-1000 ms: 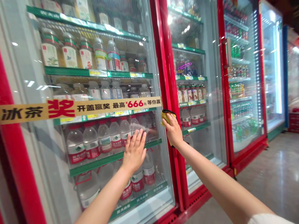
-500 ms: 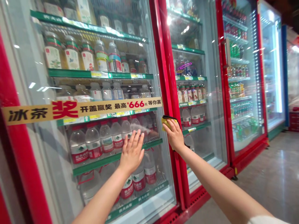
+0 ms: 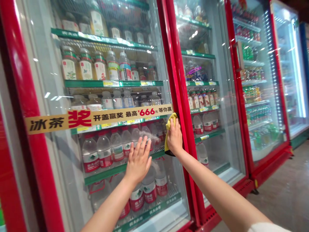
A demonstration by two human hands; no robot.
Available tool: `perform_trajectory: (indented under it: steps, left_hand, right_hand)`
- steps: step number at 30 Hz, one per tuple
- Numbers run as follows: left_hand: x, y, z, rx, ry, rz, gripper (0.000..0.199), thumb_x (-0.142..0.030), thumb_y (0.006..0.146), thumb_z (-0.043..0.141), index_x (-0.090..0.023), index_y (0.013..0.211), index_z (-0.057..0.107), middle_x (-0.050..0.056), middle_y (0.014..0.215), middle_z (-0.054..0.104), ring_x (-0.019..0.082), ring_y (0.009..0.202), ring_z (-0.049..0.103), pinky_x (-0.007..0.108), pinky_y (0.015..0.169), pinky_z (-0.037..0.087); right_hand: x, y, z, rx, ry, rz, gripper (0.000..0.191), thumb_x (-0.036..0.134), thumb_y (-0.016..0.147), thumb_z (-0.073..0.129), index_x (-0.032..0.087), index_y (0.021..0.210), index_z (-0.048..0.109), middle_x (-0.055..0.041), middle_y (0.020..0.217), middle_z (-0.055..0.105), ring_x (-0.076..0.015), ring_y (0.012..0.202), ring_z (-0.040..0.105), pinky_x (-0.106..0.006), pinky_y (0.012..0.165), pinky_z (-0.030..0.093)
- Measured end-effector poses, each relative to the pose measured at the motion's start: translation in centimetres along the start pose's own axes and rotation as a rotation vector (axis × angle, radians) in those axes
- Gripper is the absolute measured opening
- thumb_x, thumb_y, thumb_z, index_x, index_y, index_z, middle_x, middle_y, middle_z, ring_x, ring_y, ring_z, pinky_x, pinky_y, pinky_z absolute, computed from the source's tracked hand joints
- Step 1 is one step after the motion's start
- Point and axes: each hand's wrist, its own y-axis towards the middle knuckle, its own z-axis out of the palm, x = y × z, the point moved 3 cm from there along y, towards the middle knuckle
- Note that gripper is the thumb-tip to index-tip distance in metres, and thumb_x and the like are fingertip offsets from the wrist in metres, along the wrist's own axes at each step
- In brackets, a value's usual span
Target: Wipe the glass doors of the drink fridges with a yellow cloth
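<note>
My right hand presses a yellow cloth with dark edging against the right side of the glass door, beside its red frame. Part of the cloth is hidden under the fingers and palm. My left hand lies with fingers stretched out against the glass door, lower and to the left. Across the glass above both hands runs a tan banner strip with black and red lettering. Behind the pane, water bottles with red labels stand on green-edged shelves.
More bottled drinks fill the upper shelves behind the glass. A second red-framed cooler adjoins on the right, with another drinks cooler beyond it, its door handle sticking out. Grey shiny floor lies at lower right.
My right hand has moved the cloth left, from the red frame onto the edge of the glass. My left hand stays on the door. The view has shifted slightly to the left.
</note>
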Motion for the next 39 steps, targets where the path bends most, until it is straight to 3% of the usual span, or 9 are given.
perform_trajectory:
  steps: [4,10,13,16,22,26,29,35,39]
  left_hand:
    - [1.4,-0.1,-0.1,-0.016,0.008,-0.030,0.087,-0.038,0.095,0.059,-0.024,0.164,0.008,0.008,0.168,0.026,0.027,0.158,0.016,0.051,0.131,0.004]
    - [4.8,-0.4,-1.5,0.005,0.021,-0.019,0.084,-0.037,0.095,0.057,-0.022,0.164,0.011,0.010,0.168,0.028,0.026,0.158,0.016,0.051,0.131,0.003]
    - [7.2,-0.6,-3.0,0.011,0.029,0.009,0.085,-0.037,0.095,0.058,-0.022,0.164,0.012,0.010,0.167,0.028,0.025,0.158,0.014,0.049,0.131,0.000]
    - [9.4,-0.6,-4.5,0.014,0.034,0.011,0.084,-0.037,0.095,0.058,-0.021,0.164,0.013,0.010,0.168,0.027,0.025,0.158,0.013,0.048,0.131,0.000]
    - [13.1,-3.0,-6.9,0.066,0.048,0.047,0.087,-0.038,0.092,0.061,-0.021,0.164,0.014,0.010,0.168,0.027,0.026,0.158,0.015,0.047,0.131,0.002]
    - [16.3,-5.1,-8.4,0.072,0.071,0.095,0.089,-0.041,0.090,0.065,-0.022,0.164,0.018,0.008,0.168,0.028,0.025,0.158,0.015,0.044,0.131,0.000]
    - [18.5,-6.0,-9.4,0.065,0.083,0.082,0.086,-0.044,0.090,0.065,-0.023,0.162,0.024,0.008,0.168,0.028,0.025,0.158,0.016,0.043,0.131,0.001]
    - [20.7,-7.6,-10.8,0.092,0.071,0.080,0.087,-0.044,0.089,0.066,-0.024,0.162,0.024,0.008,0.168,0.029,0.026,0.157,0.020,0.046,0.131,0.006]
    - [22.4,-8.7,-11.9,0.108,0.058,0.094,0.090,-0.043,0.088,0.068,-0.027,0.163,0.021,0.006,0.167,0.031,0.026,0.157,0.023,0.047,0.131,0.011]
  right_hand:
    - [2.3,3.3,1.1,-0.118,0.028,0.046,0.059,0.025,0.102,0.035,0.022,0.160,0.031,-0.0191,0.164,0.035,-0.0328,0.153,0.030,-0.060,0.117,0.036]
    - [3.4,0.9,0.1,0.127,-0.004,-0.313,0.049,0.019,0.101,0.042,0.028,0.149,0.051,-0.0078,0.161,0.044,-0.0228,0.153,0.032,-0.048,0.123,0.034]
    - [3.5,2.0,-0.5,0.058,-0.003,-0.202,0.048,0.018,0.101,0.041,0.024,0.148,0.053,-0.0103,0.159,0.046,-0.0229,0.152,0.036,-0.049,0.122,0.036]
    - [6.7,3.6,0.3,-0.012,-0.014,-0.100,0.047,0.023,0.102,0.043,0.019,0.148,0.053,-0.0147,0.160,0.044,-0.0272,0.152,0.035,-0.052,0.121,0.036]
    - [12.0,-1.7,1.6,0.248,-0.012,-0.443,0.048,0.018,0.100,0.049,0.033,0.144,0.057,-0.0039,0.158,0.050,-0.0227,0.151,0.038,-0.050,0.123,0.032]
    - [11.3,-1.4,1.3,0.182,0.008,-0.258,0.050,0.014,0.101,0.042,0.030,0.146,0.056,-0.0072,0.157,0.049,-0.0237,0.152,0.036,-0.052,0.122,0.035]
    - [14.1,0.3,2.4,0.120,0.010,-0.135,0.050,0.016,0.102,0.040,0.026,0.150,0.052,-0.0102,0.161,0.043,-0.0263,0.155,0.029,-0.054,0.122,0.033]
    - [19.9,-3.8,3.3,0.350,-0.015,-0.419,0.054,0.013,0.099,0.048,0.033,0.148,0.053,-0.0046,0.161,0.044,-0.0255,0.152,0.035,-0.052,0.123,0.031]
    - [20.4,-4.3,2.9,0.343,-0.036,-0.352,0.057,0.007,0.097,0.044,0.028,0.149,0.053,-0.0088,0.161,0.044,-0.0256,0.152,0.035,-0.052,0.121,0.034]
